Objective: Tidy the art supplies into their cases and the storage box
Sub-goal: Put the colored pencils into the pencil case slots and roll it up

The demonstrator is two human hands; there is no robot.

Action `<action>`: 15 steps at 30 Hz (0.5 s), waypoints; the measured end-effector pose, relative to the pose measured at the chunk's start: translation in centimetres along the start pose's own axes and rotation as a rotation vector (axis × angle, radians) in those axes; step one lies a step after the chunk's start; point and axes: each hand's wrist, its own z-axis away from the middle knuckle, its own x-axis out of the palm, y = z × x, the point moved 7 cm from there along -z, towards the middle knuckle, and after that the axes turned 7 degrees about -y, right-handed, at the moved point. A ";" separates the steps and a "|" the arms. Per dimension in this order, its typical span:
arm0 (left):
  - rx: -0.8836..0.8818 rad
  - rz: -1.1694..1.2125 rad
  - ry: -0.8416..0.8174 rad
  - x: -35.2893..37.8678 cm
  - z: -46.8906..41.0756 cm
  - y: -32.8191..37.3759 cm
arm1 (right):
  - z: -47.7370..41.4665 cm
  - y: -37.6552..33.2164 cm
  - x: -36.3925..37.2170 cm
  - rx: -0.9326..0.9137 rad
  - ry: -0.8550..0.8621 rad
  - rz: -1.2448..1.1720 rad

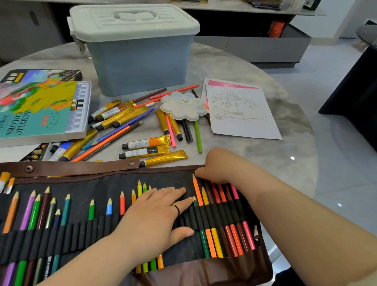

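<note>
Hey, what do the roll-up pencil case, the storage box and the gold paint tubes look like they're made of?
Pencil case: matte black cloth, likely canvas, with brown leather-look trim and snap studs. Storage box: smooth moulded plastic, greyish body, pale ribbed lid. Paint tubes: glossy gold, creased, probably thin metal.

One view only: I read a wide-angle camera worn on the head, facing forward and down across the table (pixel 268 159). Pencil roll (pixel 94 187) sits very near, filling the lower frame; storage box (pixel 140 63) farther back. Edges bow.
</note>
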 end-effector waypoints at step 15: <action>0.013 0.063 0.016 -0.7 0.3 -0.5 | -1.2 0.2 -3.1 -0.056 0.169 -0.129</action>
